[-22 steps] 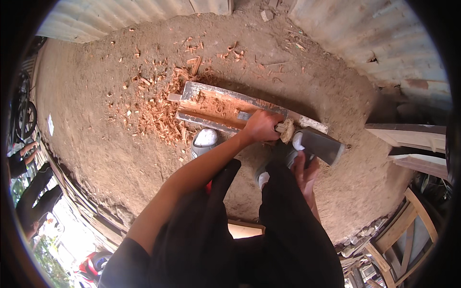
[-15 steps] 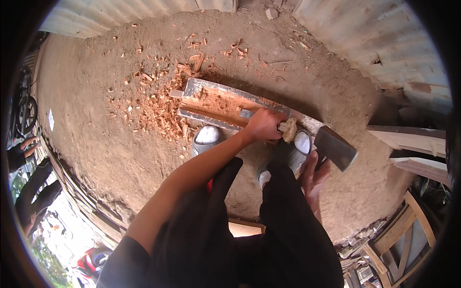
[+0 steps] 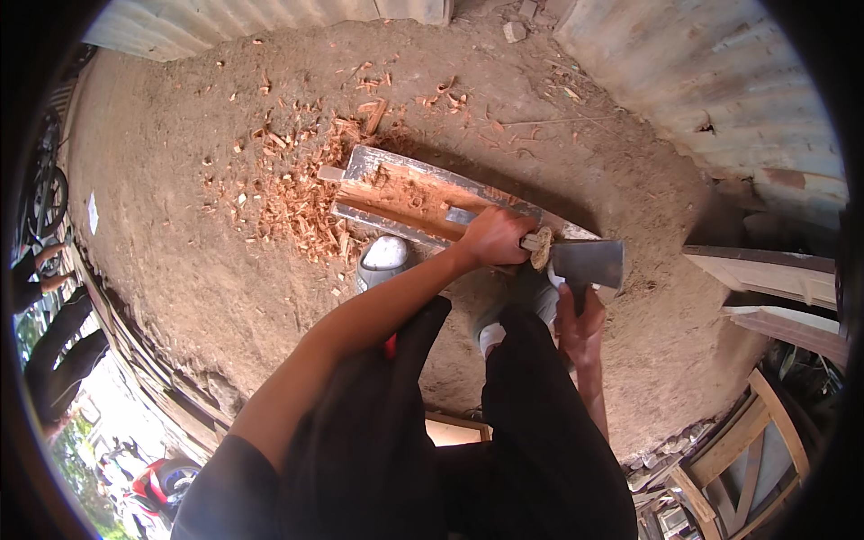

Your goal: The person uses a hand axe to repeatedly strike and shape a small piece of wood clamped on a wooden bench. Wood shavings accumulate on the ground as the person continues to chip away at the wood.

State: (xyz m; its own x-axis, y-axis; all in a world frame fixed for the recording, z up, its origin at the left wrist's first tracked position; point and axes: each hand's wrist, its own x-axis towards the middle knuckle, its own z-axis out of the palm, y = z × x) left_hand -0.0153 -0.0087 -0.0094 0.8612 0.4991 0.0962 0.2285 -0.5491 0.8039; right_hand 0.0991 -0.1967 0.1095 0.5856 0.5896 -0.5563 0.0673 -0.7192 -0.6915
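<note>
My left hand [image 3: 497, 236] is closed around a chisel [image 3: 540, 247]; its flat blade reaches into the hollow of a long wooden block [image 3: 418, 164]. The handle's striking end looks frayed and sticks out to the right of the fist. My right hand [image 3: 580, 322] grips a tool with a broad, dark rectangular metal head [image 3: 589, 263], its handle mostly hidden by the fingers. That head is right beside the chisel's frayed end; whether they touch I cannot tell. The block lies slantwise on the ground, reddish inside, with worn pale and dark outer faces.
Wood shavings [image 3: 310, 211] are strewn left of and beyond the block. My shod left foot [image 3: 382, 256] stands close against its near side. Corrugated metal sheets [image 3: 720, 90] stand at the far right. Wooden frames [image 3: 751, 450] lie at the lower right. Another person's legs show at the far left.
The broad-headed tool in my right hand has swung left and turned, coming up to the chisel's end. My left hand and the chisel stay nearly in place.
</note>
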